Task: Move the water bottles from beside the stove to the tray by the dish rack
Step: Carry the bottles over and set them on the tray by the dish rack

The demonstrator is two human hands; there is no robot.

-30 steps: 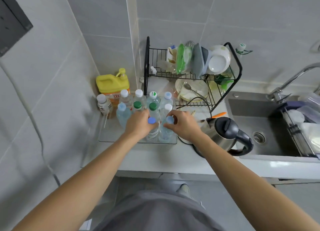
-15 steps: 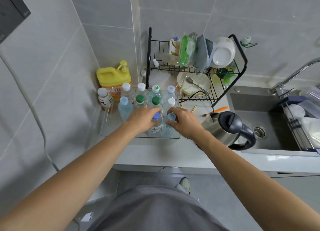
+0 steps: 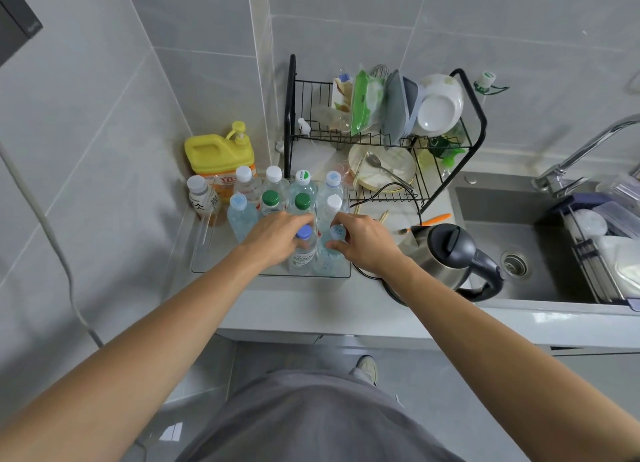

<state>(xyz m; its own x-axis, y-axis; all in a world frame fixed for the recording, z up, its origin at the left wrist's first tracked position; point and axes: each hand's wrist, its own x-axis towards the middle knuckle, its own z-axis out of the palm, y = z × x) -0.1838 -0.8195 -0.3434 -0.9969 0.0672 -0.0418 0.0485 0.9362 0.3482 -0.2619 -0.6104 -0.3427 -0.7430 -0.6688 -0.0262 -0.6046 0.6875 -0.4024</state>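
Note:
A clear tray (image 3: 207, 266) lies on the counter left of the black dish rack (image 3: 476, 115). Several water bottles stand upright in it, with white, green and blue caps. At the tray's front right stand two more: a dark-blue-capped bottle (image 3: 304, 250) and a light-blue-capped bottle (image 3: 330, 259). My left hand (image 3: 275, 235) curls round the neck of the dark-blue-capped one. My right hand (image 3: 363, 242) grips the light-blue-capped one just below its cap. Both bottles stand inside the tray, touching each other.
A yellow pump jug (image 3: 216, 153) and a small white bottle (image 3: 201, 197) stand behind the tray by the wall. A steel kettle (image 3: 446, 254) sits just right of my right hand, its cord running to the rack. The sink (image 3: 519, 240) lies further right.
Both hands have stayed on the two front bottles. The camera has shifted slightly; the bottles sit lower in the tray than one second ago.

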